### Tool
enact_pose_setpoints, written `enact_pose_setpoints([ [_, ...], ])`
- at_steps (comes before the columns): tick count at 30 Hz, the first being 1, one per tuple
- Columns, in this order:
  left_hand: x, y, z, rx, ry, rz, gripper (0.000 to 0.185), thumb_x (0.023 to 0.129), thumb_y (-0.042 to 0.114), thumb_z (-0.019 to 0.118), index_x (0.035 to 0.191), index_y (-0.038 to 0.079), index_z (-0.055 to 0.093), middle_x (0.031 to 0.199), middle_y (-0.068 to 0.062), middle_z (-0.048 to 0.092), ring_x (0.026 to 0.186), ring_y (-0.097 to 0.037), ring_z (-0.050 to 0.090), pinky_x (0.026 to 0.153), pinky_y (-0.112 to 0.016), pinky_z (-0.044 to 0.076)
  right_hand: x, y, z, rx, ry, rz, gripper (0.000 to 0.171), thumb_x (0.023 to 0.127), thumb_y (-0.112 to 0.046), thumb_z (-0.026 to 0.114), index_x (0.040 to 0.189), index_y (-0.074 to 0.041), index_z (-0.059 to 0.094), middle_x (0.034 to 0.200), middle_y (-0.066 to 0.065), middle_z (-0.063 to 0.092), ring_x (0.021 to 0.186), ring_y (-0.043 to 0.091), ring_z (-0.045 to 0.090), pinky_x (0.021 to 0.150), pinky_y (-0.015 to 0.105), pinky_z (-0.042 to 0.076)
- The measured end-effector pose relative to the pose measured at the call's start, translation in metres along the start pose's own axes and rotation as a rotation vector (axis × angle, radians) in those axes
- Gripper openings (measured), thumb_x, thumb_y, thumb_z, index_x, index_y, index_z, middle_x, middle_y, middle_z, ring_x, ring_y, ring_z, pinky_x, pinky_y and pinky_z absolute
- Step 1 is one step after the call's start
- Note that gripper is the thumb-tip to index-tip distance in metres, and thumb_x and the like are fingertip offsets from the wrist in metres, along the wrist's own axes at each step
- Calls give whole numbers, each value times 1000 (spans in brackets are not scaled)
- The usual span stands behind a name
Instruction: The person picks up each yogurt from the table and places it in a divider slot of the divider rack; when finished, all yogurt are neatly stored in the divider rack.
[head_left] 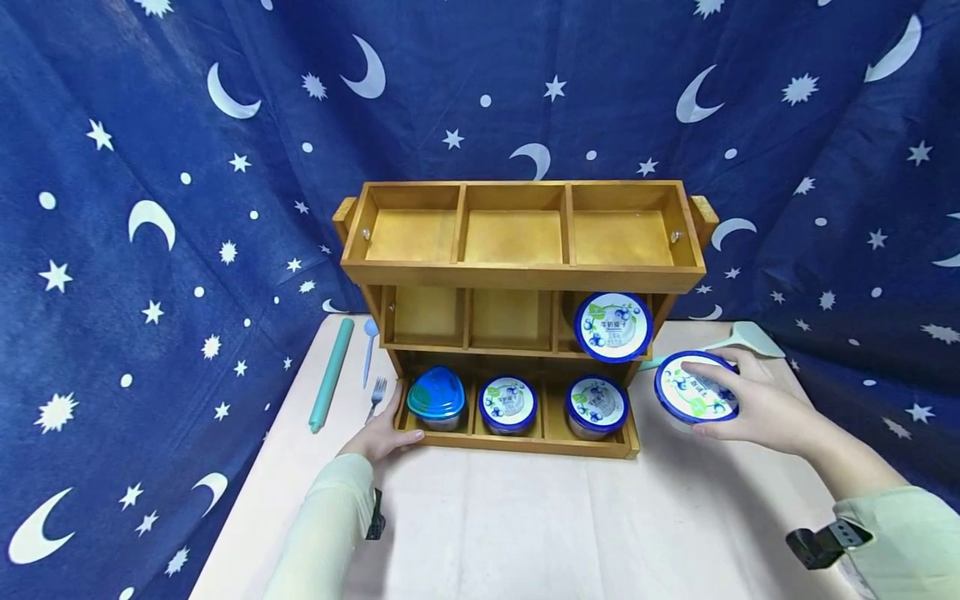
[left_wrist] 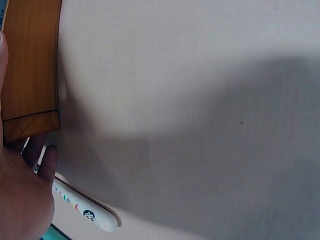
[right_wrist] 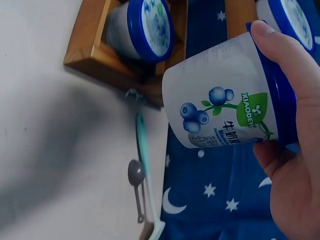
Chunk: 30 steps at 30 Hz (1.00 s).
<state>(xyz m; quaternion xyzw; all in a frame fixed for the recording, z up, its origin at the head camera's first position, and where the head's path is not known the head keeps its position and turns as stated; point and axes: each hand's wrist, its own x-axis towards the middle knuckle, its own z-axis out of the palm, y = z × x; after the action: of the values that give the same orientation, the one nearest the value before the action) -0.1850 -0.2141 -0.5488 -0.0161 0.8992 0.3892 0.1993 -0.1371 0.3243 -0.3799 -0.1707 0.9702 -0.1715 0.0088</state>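
A three-tier wooden rack stands on the table. Its top tier is empty. A blue-lidded yogurt tub lies tilted in the middle tier's right compartment. The bottom tier holds a blue-lidded container and two yogurt tubs. To the right of the rack, my right hand grips another yogurt tub around its lid and side. My left hand rests against the rack's bottom left corner with its fingers fairly straight.
A teal rod, a blue spoon and a fork lie left of the rack. A teal utensil and a grey spoon lie at its right. Blue star-patterned cloth hangs behind the pale table.
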Motion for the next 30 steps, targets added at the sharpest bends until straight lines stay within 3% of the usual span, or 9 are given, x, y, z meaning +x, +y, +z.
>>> enact_pose_setpoints([
  [7, 1, 2, 1, 5, -4, 3, 114, 73, 53, 73, 152, 26, -4, 155, -16, 11, 138, -40, 16, 109, -54, 14, -2, -16, 3, 15, 59, -136, 81, 62, -48, 84, 130, -18, 52, 128, 22, 35, 110, 39, 37, 75, 57, 44],
  [18, -3, 2, -1, 11, 9, 8, 115, 72, 53, 75, 152, 23, -3, 154, -18, 12, 137, -41, 17, 109, -55, 15, 8, -41, 15, 52, 14, -290, 78, 62, -53, 82, 127, -21, 54, 129, 18, 38, 113, 37, 38, 79, 56, 44],
  [26, -3, 1, 0, 7, -4, -38, 113, 73, 53, 73, 151, 29, -5, 155, -16, 10, 138, -42, 15, 107, -59, 13, 22, -62, 25, 93, -93, -270, 78, 62, -52, 83, 129, -23, 55, 133, 17, 34, 116, 38, 36, 84, 59, 43],
  [30, -3, 2, 0, 3, -2, -28, 112, 75, 51, 73, 152, 26, -4, 155, -18, 12, 137, -43, 17, 108, -58, 14, 28, -76, 30, 112, -125, -277, 80, 61, -55, 82, 130, -26, 54, 136, 14, 33, 119, 36, 36, 87, 55, 44],
])
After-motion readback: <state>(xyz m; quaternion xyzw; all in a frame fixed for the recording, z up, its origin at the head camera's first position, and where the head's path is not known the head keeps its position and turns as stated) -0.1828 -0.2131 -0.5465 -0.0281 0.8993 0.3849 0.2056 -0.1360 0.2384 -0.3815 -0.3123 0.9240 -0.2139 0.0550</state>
